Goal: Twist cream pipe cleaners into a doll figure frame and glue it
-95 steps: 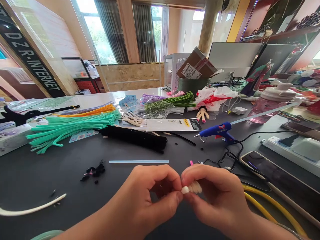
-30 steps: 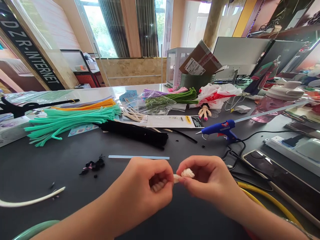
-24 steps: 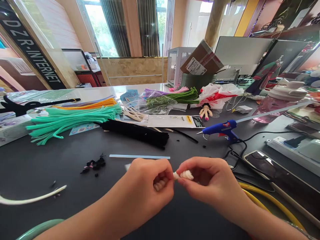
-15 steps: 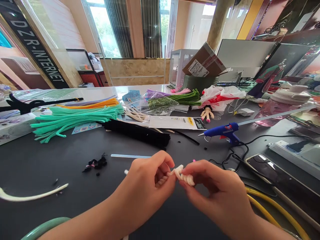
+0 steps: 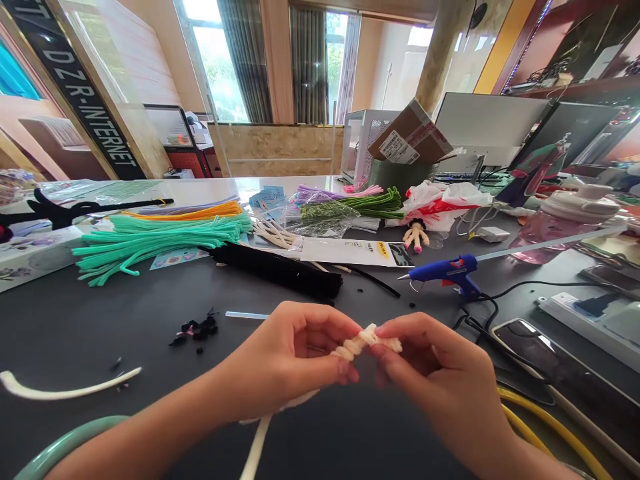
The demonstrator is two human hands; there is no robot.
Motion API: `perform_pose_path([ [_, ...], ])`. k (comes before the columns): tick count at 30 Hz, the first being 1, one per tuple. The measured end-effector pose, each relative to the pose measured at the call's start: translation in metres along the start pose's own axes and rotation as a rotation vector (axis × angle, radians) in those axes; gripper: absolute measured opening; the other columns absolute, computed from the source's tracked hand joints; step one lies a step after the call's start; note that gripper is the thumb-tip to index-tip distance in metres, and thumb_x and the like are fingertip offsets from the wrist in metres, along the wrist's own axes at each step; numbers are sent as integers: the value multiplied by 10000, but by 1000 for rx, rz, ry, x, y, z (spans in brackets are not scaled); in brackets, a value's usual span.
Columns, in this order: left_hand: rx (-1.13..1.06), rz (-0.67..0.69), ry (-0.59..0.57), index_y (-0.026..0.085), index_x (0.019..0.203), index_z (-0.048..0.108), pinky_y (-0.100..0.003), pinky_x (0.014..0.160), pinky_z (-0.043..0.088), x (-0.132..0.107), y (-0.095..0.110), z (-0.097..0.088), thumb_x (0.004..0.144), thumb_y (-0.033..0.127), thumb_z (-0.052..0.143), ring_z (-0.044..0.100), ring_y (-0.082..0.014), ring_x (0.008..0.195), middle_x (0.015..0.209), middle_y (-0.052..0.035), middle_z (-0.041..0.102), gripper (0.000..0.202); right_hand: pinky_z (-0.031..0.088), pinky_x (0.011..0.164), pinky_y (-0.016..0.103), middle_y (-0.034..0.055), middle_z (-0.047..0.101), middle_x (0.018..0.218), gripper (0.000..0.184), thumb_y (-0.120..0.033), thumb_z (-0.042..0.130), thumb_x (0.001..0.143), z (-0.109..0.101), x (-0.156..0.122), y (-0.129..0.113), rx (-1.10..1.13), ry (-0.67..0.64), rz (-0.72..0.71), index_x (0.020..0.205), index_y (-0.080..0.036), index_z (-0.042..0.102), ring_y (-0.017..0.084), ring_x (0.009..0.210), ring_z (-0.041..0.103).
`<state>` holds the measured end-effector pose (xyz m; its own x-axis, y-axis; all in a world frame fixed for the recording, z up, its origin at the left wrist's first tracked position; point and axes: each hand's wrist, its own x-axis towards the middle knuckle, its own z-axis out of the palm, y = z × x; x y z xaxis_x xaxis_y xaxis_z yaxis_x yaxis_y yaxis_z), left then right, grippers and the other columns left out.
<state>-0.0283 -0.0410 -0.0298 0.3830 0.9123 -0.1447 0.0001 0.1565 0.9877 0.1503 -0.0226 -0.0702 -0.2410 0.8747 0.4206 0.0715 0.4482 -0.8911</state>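
Left hand (image 5: 285, 363) and right hand (image 5: 435, 380) pinch a crimped cream pipe cleaner (image 5: 363, 345) in curled fingers, below a blue hot glue gun (image 5: 443, 272)

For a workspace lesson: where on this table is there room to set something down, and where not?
Bare tabletop lies between the mint pipe cleaners and the white stem, left of the black scraps. The far edge, around the blue glue gun, is crowded.
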Motion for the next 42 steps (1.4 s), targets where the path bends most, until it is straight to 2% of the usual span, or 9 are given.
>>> perform_pose_path([
  [6, 17, -52, 95, 112, 862, 668, -253, 639, 517, 4, -1, 1, 684, 159, 705, 646, -132, 625, 662, -10, 680, 188, 511, 419, 157, -39, 652, 549, 44, -182, 648, 732, 2, 0, -3, -73, 26, 37, 724, -224, 659, 99, 417, 618],
  [9, 63, -36, 160, 123, 936, 680, -240, 622, 504, 3, -2, 4, 694, 191, 711, 638, -129, 624, 653, -3, 677, 253, 513, 424, 132, -43, 677, 562, 101, -126, 632, 728, 2, 1, -4, -95, 0, -52, 729, -223, 663, 91, 418, 628],
  [12, 77, 11, 135, 141, 955, 706, -230, 626, 498, 2, -5, 5, 731, 217, 692, 630, -124, 652, 698, -21, 699, 237, 507, 410, 112, -44, 683, 544, 144, -74, 619, 714, 1, 3, -5, -122, -30, -150, 712, -210, 666, 90, 409, 633],
  [14, 61, 60, 115, 137, 886, 726, -219, 622, 495, 3, -6, 4, 744, 206, 679, 621, -116, 651, 711, -34, 711, 164, 512, 414, 106, -42, 684, 538, 159, -57, 618, 708, 1, 4, -4, -118, -39, -176, 720, -205, 675, 95, 416, 643],
  [19, -82, 127, 146, 114, 741, 708, -190, 568, 476, 6, -9, 2, 712, 163, 702, 600, -93, 570, 592, -3, 671, 57, 555, 495, 116, -57, 707, 633, 205, -52, 635, 718, 2, 1, 5, -3, -40, -128, 777, -243, 685, 94, 490, 676],
  [27, -277, 70, 114, 98, 740, 658, -202, 586, 481, 8, -12, 4, 660, 205, 763, 622, -102, 588, 648, -22, 687, 170, 599, 626, 179, -63, 723, 719, 258, -55, 634, 761, 3, -3, 11, 199, -110, -69, 854, -290, 686, 104, 623, 699],
  [31, -207, 31, 120, 95, 772, 647, -191, 546, 470, 8, -13, 4, 640, 267, 789, 596, -87, 548, 623, -13, 676, 258, 584, 570, 150, -65, 722, 692, 249, -52, 640, 751, 2, -1, 8, 148, -114, -83, 833, -280, 696, 95, 579, 691],
  [35, -162, 11, 144, 98, 704, 642, -171, 472, 425, 8, -16, 5, 622, 308, 800, 556, -71, 489, 572, -2, 653, 276, 544, 499, 112, -68, 709, 625, 255, -37, 640, 729, 2, 0, 7, 59, -119, -132, 805, -270, 709, 82, 517, 671],
  [42, -267, 44, 206, 107, 657, 669, -165, 465, 426, 8, -15, 9, 600, 278, 809, 555, -68, 473, 550, 4, 647, 229, 551, 565, 119, -80, 702, 668, 270, -65, 680, 725, 1, -3, 10, 183, -97, -66, 846, -305, 702, 68, 559, 662],
])
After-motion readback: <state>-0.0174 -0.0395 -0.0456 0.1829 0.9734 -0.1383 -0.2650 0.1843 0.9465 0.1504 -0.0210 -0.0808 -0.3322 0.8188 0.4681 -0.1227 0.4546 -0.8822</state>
